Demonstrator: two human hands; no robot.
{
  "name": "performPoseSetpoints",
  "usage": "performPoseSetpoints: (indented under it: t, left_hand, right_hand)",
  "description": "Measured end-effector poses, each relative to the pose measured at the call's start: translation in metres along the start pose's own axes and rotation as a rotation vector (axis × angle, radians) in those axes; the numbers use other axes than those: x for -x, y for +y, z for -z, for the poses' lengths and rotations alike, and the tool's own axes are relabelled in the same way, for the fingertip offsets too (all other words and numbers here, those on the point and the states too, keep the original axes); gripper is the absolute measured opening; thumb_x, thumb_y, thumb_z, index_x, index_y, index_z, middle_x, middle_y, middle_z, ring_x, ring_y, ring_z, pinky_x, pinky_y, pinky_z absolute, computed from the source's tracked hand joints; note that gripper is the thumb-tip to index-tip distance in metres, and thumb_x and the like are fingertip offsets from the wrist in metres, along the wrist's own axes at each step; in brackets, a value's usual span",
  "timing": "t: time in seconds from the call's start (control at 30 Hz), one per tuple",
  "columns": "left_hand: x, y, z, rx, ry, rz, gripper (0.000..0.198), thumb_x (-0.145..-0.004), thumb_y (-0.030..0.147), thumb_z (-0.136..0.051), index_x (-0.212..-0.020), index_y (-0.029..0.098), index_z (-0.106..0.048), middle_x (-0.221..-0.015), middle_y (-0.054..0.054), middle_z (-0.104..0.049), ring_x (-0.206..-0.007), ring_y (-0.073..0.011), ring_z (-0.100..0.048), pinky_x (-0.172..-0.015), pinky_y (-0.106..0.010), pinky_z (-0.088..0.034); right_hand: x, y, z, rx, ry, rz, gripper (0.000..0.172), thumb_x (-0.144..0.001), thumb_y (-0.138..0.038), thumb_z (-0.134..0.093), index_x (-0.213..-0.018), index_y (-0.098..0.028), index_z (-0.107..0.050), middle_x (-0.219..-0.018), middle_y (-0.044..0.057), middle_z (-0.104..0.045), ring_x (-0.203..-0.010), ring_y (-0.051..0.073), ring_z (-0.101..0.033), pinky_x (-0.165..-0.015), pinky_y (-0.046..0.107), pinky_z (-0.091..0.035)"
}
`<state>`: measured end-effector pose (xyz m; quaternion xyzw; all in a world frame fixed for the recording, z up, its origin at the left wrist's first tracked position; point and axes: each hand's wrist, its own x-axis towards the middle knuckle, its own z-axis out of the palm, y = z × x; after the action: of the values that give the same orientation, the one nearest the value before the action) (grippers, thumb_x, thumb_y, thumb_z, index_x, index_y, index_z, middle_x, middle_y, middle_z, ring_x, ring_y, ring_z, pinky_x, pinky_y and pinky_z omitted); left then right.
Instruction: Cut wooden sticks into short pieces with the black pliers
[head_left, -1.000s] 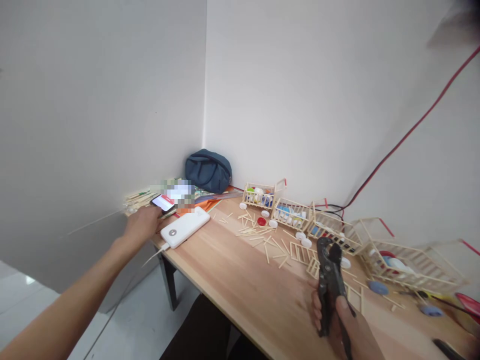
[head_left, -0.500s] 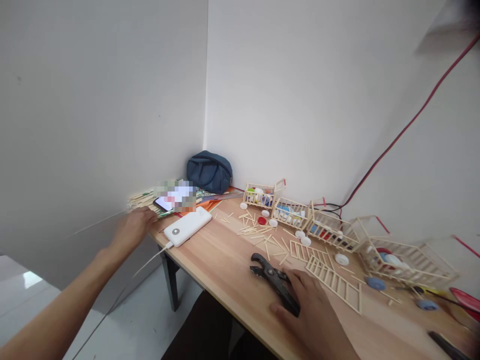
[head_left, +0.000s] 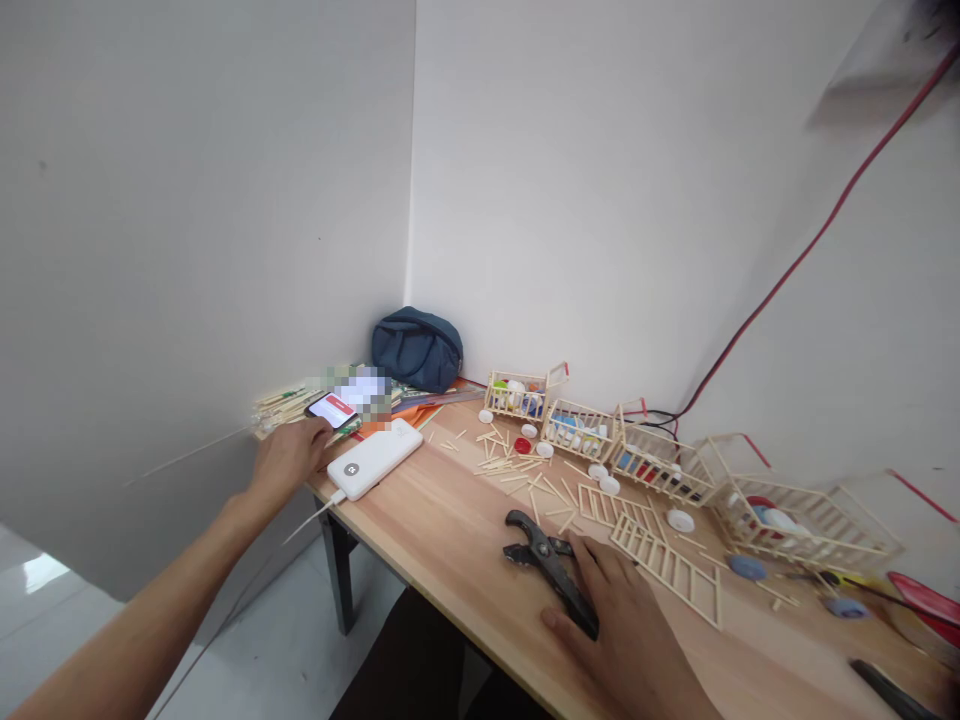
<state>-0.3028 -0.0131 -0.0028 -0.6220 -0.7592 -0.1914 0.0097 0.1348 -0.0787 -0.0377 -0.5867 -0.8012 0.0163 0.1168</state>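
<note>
My left hand reaches to the far left corner of the wooden table, its fingers curled at the edge of a lit phone beside a white power bank. My right hand rests on the handles of black pliers, which lie flat on the table with jaws pointing left. Whether those fingers grip the handles or just cover them I cannot tell. A stick ladder panel lies just right of the pliers.
A blue bag sits in the wall corner. Several small stick-built carts with bottle caps line the back wall, loose sticks scattered before them. A red cable runs up the right wall. A red object lies at far right.
A second ago my right hand held the pliers upright; it has since laid them flat on the table and rests on them. My left hand stays at the phone.
</note>
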Motion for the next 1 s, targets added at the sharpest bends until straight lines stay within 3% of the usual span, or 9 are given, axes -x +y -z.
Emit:
performPoseSetpoints:
  t: [0.3,0.5,0.67,0.7,0.8,0.9,1.0]
  left_hand:
    - [0.005,0.013,-0.003,-0.102,-0.044,-0.005,0.036,-0.084,0.045,-0.039,-0.077,0.019,-0.062,-0.089,-0.008,-0.065,-0.081,-0.0227,-0.058,-0.058,-0.026,-0.032]
    - [-0.001,0.003,-0.003,-0.074,0.102,-0.034,0.035,-0.085,0.039,-0.037,-0.086,0.018,-0.066,-0.098,-0.009,-0.064,-0.087,-0.0223,-0.057,-0.067,-0.027,-0.038]
    - [0.009,0.015,0.02,0.186,0.215,-0.083,0.032,-0.083,0.04,-0.042,-0.087,0.017,-0.063,-0.088,-0.004,-0.066,-0.082,-0.0188,-0.056,-0.071,-0.025,-0.039]
    - [0.014,0.023,0.024,0.26,0.192,-0.1,0.031,-0.083,0.041,-0.041,-0.085,0.018,-0.062,-0.083,-0.003,-0.066,-0.078,-0.0174,-0.056,-0.069,-0.025,-0.038]
    - [0.037,0.057,0.027,0.527,-0.071,-0.168,0.032,-0.085,0.044,-0.041,-0.078,0.018,-0.058,-0.059,0.002,-0.057,-0.056,-0.0124,-0.049,-0.058,-0.023,-0.037]
    - [0.065,0.096,0.01,0.812,-0.282,-0.228,0.03,-0.084,0.045,-0.043,-0.078,0.018,-0.054,-0.063,0.002,-0.056,-0.051,-0.0095,-0.043,-0.051,-0.02,-0.034]
    - [0.093,0.131,-0.016,1.062,-0.473,-0.212,0.029,-0.084,0.046,-0.045,-0.081,0.018,-0.052,-0.065,0.002,-0.056,-0.046,-0.0074,-0.037,-0.046,-0.019,-0.029]
  right_hand:
    - [0.0,0.0,0.001,-0.018,0.018,0.004,0.07,-0.076,-0.054,-0.052,-0.134,-0.015,-0.044,-0.132,0.013,-0.048,-0.124,0.031,-0.039,-0.103,0.046,-0.031]
    - [-0.001,-0.003,0.004,-0.027,-0.001,-0.002,0.072,-0.075,-0.052,-0.055,-0.134,-0.014,-0.043,-0.134,0.013,-0.046,-0.125,0.03,-0.038,-0.104,0.046,-0.03]
    - [-0.001,0.0,0.005,-0.083,-0.029,-0.009,0.078,-0.073,-0.052,-0.057,-0.136,-0.01,-0.04,-0.14,0.015,-0.04,-0.13,0.031,-0.032,-0.107,0.048,-0.026]
    - [-0.001,0.001,0.006,-0.12,-0.018,-0.009,0.076,-0.073,-0.051,-0.056,-0.135,-0.01,-0.042,-0.14,0.015,-0.04,-0.13,0.031,-0.032,-0.108,0.049,-0.025]
    - [-0.008,0.001,0.016,-0.344,0.105,-0.057,0.062,-0.081,-0.049,-0.049,-0.133,-0.015,-0.045,-0.14,0.013,-0.041,-0.131,0.028,-0.033,-0.108,0.049,-0.024]
    - [-0.022,-0.01,0.032,-0.774,0.261,-0.132,0.051,-0.089,-0.049,-0.037,-0.128,-0.019,-0.05,-0.133,0.01,-0.05,-0.125,0.023,-0.042,-0.108,0.045,-0.026]
    - [-0.038,-0.027,0.045,-1.294,0.343,-0.157,0.054,-0.088,-0.055,-0.038,-0.124,-0.017,-0.052,-0.119,0.013,-0.061,-0.109,0.024,-0.057,-0.098,0.044,-0.039]
